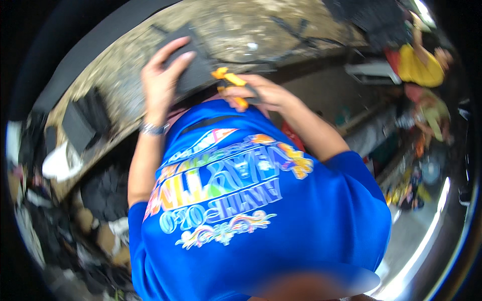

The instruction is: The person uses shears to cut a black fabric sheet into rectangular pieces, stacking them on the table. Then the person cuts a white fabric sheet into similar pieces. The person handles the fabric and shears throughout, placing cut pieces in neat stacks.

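My left hand [163, 75] grips the left side of a dark, flat, rectangular piece [197, 67], its thumb and a finger lying over the surface. That piece rests at the near edge of a worn workbench [226, 25]. Just right of it, my right hand [256, 93] is closed around a yellow-and-black hand tool [233, 80]. Motion blur hides the tool's exact kind. Its yellow end points toward the dark piece, and I cannot tell whether they touch.
Black folded pieces [88, 120] and a white crumpled item [63, 161] lie on the bench's left. Dark straps [291, 32] lie toward the back. A person in yellow [419, 65] and another person [432, 115] are at the right. Dark scraps [103, 193] heap below the bench.
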### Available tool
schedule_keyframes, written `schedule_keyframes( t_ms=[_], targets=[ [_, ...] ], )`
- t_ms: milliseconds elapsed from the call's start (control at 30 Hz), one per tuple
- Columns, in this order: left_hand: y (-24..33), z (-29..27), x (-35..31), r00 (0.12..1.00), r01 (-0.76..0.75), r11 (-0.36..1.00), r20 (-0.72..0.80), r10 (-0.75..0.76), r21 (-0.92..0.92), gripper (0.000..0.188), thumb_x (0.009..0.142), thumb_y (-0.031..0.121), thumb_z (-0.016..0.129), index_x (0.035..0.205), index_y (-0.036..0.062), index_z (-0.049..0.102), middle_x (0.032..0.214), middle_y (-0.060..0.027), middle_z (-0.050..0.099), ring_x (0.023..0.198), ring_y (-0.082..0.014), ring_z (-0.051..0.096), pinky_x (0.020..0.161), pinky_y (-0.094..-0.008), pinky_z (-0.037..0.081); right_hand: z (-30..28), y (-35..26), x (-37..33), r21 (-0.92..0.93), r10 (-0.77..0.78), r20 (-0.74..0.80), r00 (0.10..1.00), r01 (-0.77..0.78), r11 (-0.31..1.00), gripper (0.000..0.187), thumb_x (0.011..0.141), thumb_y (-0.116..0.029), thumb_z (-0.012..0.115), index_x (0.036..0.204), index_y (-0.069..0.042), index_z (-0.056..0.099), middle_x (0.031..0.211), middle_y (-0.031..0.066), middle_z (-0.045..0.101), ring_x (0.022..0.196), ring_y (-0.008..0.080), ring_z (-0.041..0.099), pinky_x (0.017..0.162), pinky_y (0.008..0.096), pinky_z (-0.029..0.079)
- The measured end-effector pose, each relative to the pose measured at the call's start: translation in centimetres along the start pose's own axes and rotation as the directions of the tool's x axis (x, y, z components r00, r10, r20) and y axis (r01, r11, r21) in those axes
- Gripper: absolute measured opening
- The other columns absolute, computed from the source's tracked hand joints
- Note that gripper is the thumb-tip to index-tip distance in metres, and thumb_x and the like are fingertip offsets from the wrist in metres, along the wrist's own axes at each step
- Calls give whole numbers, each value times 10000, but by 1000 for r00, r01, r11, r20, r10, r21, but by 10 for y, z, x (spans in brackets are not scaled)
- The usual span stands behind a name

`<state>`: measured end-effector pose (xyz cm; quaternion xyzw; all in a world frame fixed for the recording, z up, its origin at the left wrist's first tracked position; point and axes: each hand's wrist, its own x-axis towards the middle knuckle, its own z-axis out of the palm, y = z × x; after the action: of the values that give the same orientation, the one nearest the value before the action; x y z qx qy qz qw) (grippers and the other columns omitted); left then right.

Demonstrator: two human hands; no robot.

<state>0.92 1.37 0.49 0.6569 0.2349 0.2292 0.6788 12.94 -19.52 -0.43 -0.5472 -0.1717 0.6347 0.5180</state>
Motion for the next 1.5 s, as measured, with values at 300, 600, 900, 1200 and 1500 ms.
schedule_keyframes(
  t_ms=[300,600,900,1200,1500],
  targets=[
    [-11,26,-3,998,-48,999,-50,48,-4,370,801,95,778,1165,82,710,1093,-82,719,928,-118,654,859,-263,515,-1,0,-31,-13,4,-50,999,-5,1000,332,904,-320,702,1075,-63,579,815,12,595,708,81,563,633,222,456],
    [-10,31,-7,987,-160,966,23,159,205,495,797,66,776,1274,79,648,1126,-67,686,986,-103,627,871,-254,516,15,3,-33,-38,-1,-227,974,-8,999,280,906,-308,712,1010,-87,575,755,-14,583,663,44,537,596,195,426],
    [-14,24,-6,998,-51,998,27,49,43,539,800,70,776,1315,95,619,1152,-82,675,1012,-112,624,897,-272,510,20,3,-31,-76,-47,-236,971,30,997,268,909,-304,713,967,-89,564,741,-18,577,625,30,528,570,179,413],
    [-11,26,-6,993,-117,989,-4,118,89,527,757,118,805,1264,119,657,1077,-116,717,965,-165,650,901,-299,498,22,3,-28,-82,-60,-281,958,38,996,281,891,-301,737,941,-85,563,707,-29,571,584,18,522,536,169,418],
    [-10,23,-9,996,-85,989,-22,88,123,518,756,128,803,1255,126,663,1079,-105,728,960,-163,652,935,-308,477,20,9,-23,-60,-25,-312,950,7,998,275,862,-265,775,935,-76,589,611,-42,567,499,8,485,467,157,356]
  ],
)
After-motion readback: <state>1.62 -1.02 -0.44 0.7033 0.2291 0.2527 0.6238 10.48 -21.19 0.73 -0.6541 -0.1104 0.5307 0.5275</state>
